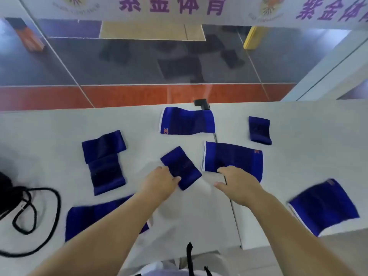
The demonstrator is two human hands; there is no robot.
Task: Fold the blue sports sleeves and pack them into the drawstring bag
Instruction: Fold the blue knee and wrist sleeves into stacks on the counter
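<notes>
Head view: my left hand [159, 181] pinches small sleeve [180, 167] mid-tabletop for folding; right hand [237, 183] rests relaxed on wide sleeve [233, 157], pinning it.

7 blue sports sleeves [233, 158] flat across table; black drawstring bag [6, 194] left.

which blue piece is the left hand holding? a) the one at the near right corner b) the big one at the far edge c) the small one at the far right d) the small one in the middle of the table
d: the left hand pinches the near corner of the small middle sleeve, thumb on top of the fabric.
</notes>
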